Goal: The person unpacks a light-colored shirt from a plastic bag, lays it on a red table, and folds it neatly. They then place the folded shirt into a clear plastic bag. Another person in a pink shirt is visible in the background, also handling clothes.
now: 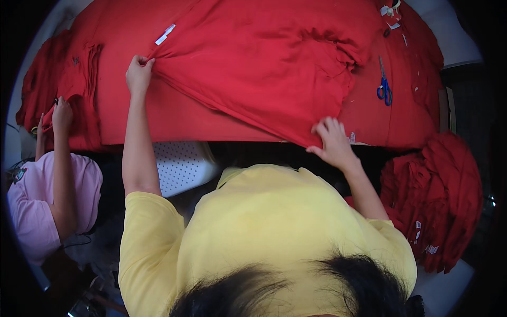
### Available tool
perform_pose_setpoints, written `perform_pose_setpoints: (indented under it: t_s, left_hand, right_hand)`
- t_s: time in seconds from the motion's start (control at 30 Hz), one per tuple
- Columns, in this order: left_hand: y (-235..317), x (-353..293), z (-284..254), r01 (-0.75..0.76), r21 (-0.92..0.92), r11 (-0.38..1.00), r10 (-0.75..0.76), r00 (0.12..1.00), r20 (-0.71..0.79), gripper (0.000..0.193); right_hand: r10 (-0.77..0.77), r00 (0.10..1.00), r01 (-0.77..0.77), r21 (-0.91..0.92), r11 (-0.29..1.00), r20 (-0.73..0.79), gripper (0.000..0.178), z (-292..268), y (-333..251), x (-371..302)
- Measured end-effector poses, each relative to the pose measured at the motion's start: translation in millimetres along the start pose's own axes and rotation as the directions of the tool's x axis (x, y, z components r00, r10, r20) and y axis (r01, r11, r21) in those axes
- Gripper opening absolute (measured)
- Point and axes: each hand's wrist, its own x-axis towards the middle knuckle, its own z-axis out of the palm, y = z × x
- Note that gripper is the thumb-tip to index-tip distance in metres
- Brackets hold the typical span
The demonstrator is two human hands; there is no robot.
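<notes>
A large red fabric garment [259,74] lies spread over the table, its left end drawn to a gathered point. At that point my left hand [138,77] pinches the fabric between thumb and fingertips. A small white label [165,34] sits just beyond this hand, by the garment's edge. My right hand [336,146] is over the near edge of the cloth, thumb and fingers apart and slightly blurred. Whether its fingertips touch the fabric, I cannot tell. Bunched folds of the garment rise farther off from the right hand.
Blue-handled scissors [384,91] lie on the red-covered table [119,113] at right. Red cloth is heaped at far left [83,84] and on a lower pile [435,195] at right. A co-worker in pink [79,185] handles cloth at left. A white perforated seat [182,166] is below the table edge.
</notes>
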Motion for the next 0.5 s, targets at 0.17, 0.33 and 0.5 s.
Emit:
perform_pose_setpoints:
  t_s: [0.17, 0.33, 0.5]
  left_hand:
    - [47.0, -20.5, -3.9, -0.529, 0.007, 0.848, 0.523, 0.836, -0.166, 0.022]
    - [79.3, -53.6, 56.8, -0.549, -0.366, 0.752, 0.606, 0.793, 0.055, 0.023]
    - [15.8, -23.5, 32.3, 0.013, -0.792, 0.61, 0.146, 0.981, 0.129, 0.019]
  right_hand:
    - [0.106, 0.991, -0.118, 0.167, 0.979, 0.082, 0.028, 9.6, 8.4, -11.9]
    - [0.053, 0.973, -0.106, 0.232, 0.967, 0.226, 0.019, -12.9, 13.6, 0.4]
    - [0.138, 0.967, -0.191, 0.255, 0.948, 0.213, 0.019, -47.3, 6.0, 4.5]
